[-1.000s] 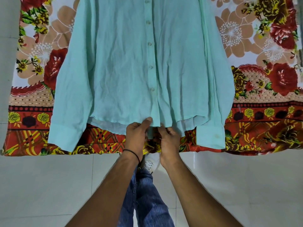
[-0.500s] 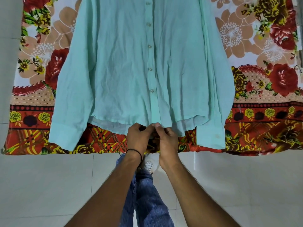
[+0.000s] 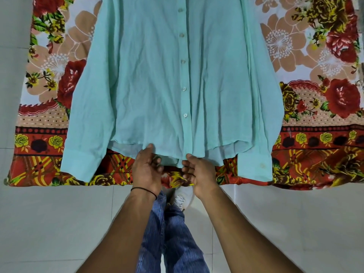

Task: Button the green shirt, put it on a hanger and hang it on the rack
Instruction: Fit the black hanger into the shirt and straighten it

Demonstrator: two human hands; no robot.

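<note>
While both forearms reach in from 6 o'clock over the tiled floor, jeans and a white shoe show between them. Left hand (black band on the wrist) sits at the hem, thumb tip touching the cloth, fingers loosely curled and spread, gripping nothing. Right hand is just beside it at 3 o'clock, thumb on the bottom end of the placket, fingers half curled below; can't tell if it pinches the fabric. Green shirt lies flat, front up, on the floral sheet, running toward 12 o'clock, sleeves down both sides. Five buttons in view are closed.
</note>
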